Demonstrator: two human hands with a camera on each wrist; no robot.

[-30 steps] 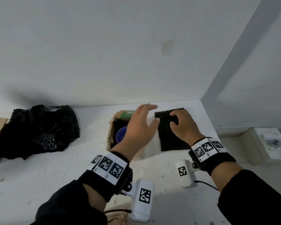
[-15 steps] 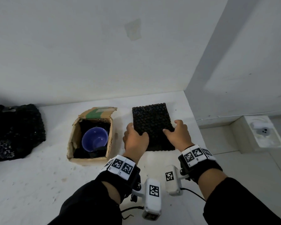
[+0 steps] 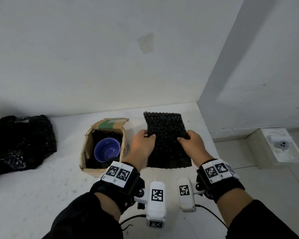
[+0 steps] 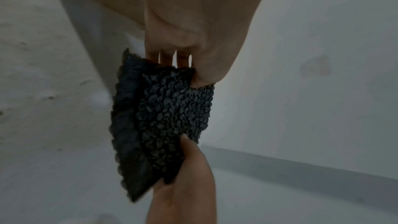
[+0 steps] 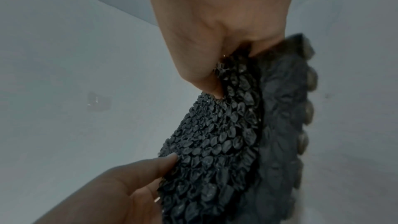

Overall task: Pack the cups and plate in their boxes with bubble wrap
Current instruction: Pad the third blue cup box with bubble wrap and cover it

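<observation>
Pinching a black bubble wrap sheet [image 3: 167,140] at its two side edges, left hand [image 3: 141,145] on the left edge, right hand [image 3: 192,144] on the right, thumbs on top and fingers curled beneath (both wrist views showing thumb pressed into the bubbled face, a second layer of the sheet folded behind); holding the sheet's far part lifted and tilted toward the wall, its near edge lying low by the tabletop [image 3: 41,195]; sitting just left of the sheet, apart from it, an open cardboard box [image 3: 102,147] with a blue cup [image 3: 107,150] upright inside on black padding, torn flap with green tape standing at the far side; lying well apart at the far left, a crumpled heap of black wrap [image 3: 21,144]; running out just right of the sheet, the tabletop's right edge, with floor and a white wall socket [image 3: 281,144] beyond; leaving bare white surface near the wrists; closing the far side, a plain white wall [image 3: 110,49] with a patched spot; differing from half a second ago in the hands, then resting at the sheet's near corners while it lay flat, now gripping higher along its sides and raising it.
</observation>
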